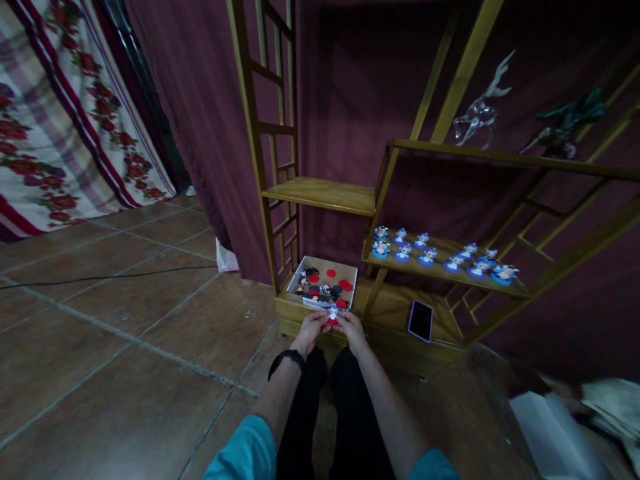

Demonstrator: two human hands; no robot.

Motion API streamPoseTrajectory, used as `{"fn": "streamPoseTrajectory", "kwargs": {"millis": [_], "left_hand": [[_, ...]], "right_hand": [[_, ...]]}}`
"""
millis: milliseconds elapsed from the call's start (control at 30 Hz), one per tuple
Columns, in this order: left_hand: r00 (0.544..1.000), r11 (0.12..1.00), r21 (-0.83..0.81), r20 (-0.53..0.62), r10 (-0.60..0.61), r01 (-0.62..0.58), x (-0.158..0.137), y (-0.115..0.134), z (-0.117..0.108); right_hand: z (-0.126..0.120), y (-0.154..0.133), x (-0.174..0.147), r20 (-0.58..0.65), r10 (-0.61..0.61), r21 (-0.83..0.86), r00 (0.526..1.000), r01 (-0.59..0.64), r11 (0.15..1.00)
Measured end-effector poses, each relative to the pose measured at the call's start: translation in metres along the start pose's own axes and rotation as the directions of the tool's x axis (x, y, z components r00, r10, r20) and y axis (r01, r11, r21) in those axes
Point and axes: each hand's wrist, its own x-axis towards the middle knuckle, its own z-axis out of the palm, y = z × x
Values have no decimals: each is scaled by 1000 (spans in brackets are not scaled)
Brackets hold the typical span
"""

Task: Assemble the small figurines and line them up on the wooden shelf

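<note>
- Two bare hands meet just in front of the box (345, 272), on the side near the person.
- The left hand (313, 327) has its fingers bent in and pinches one side of a little toy (333, 311).
- The right hand (351, 326) pinches the other side the same way, so both are nearly closed, with only the toy between them.
- The little toy is upright, white and purple, by the near edge of the box. A red base (332, 321) shows under it, but I cannot tell if the two are stuck together.
- Inside the box are red discs (331, 273), dark discs (337, 291) and small bits heaped close together.
- To the right of the box, and higher up, a shelf (517, 291) holds about eleven toys (403, 253) on blue or purple bases.
- A phone (421, 321) lies lower down, also right of the box.
- The step now looks like fitting or fixing the little toy on its red base, in front of the box.
- The next move seems to call for a soft, steady pinch from both hands, keeping the toy straight and the red base flat.
</note>
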Motion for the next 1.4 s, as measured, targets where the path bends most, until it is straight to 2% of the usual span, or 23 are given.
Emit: {"fn": "streamPoseTrajectory", "kwargs": {"millis": [433,1000,1400], "left_hand": [[998,999,-32,-67,0,-2,-1,0,1],[992,1000,29,-123,9,-6,0,-2,1],[995,1000,-8,-98,-8,8,-3,2,4]], "right_hand": [[2,-5,-5,13,-13,22,1000,13,1000],[1,-6,-7,47,14,-8,999,-14,1000],[1,-6,-6,41,14,2,999,-14,1000]]}}
